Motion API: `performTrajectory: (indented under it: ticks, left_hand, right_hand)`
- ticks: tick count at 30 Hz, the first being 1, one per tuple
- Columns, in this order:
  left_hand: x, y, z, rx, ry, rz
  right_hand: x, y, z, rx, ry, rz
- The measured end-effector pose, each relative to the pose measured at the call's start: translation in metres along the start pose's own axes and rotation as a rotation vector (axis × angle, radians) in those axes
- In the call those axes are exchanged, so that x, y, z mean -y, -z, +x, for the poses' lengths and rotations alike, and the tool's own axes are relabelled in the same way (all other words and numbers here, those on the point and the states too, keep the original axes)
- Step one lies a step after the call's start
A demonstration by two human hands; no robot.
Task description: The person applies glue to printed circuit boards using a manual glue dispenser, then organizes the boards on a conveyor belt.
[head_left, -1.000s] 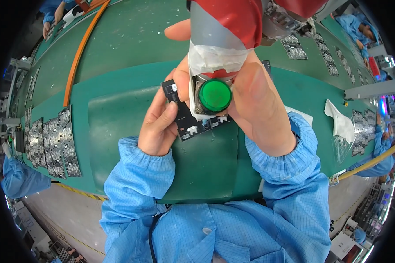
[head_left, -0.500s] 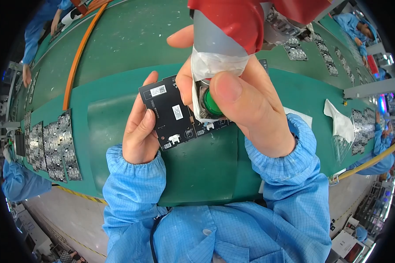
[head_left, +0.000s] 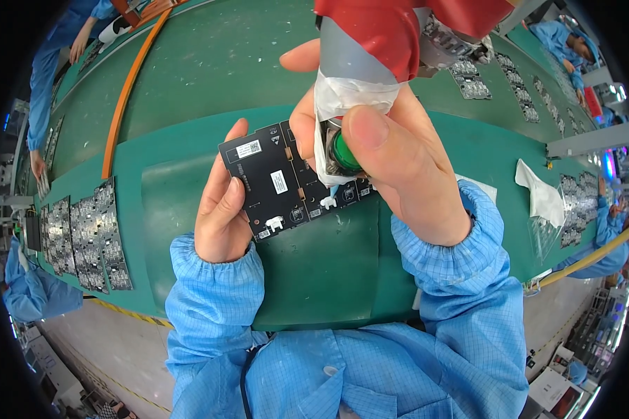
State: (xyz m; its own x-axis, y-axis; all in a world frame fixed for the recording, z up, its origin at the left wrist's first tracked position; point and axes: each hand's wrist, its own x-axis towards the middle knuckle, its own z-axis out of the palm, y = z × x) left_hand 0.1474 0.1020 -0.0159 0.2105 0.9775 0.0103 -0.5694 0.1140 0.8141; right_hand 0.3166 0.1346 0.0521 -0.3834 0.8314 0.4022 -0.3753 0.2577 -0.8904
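Observation:
My left hand (head_left: pixel 221 216) grips the left edge of a black circuit board (head_left: pixel 256 187), thumb on top, fingers beneath. The board is tilted above the green mat and carries white labels, a white connector (head_left: pixel 275 224) at its lower edge and another white connector (head_left: pixel 328 202) farther right. My right hand (head_left: pixel 405 164) is closed around a grey hand-held tool (head_left: pixel 353 59) wrapped in red and white tape. Its thumb lies by a round green part (head_left: pixel 345 151). A small light-blue tip (head_left: pixel 334 190) shows under the tool, close to the right connector. Tool and hand hide the board's upper right.
Rows of circuit boards (head_left: pixel 94 234) lie on the left of the green table (head_left: pixel 314 272), more boards (head_left: pixel 578 209) on the right beside a white cloth (head_left: pixel 538 192). An orange strip (head_left: pixel 129 94) crosses the far left. A co-worker's hand (head_left: pixel 38 167) reaches in at far left.
The tool and my right hand have shifted slightly right and up, uncovering more of the board and the blue tip. The board is almost unmoved. At far left, a co-worker's hand has moved nearer the boards.

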Motion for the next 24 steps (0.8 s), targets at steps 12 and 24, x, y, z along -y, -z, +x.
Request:
performTrajectory:
  ticks: [12, 24]
  left_hand:
    - [-0.002, 0.014, 0.0, 0.019, -0.014, 0.013]
    - [-0.018, 0.031, -0.013, -0.01, -0.035, 0.044]
  right_hand:
    - [-0.004, 0.002, 0.002, -0.002, -0.032, -0.043]
    - [-0.001, 0.001, 0.004, -0.005, -0.034, 0.018]
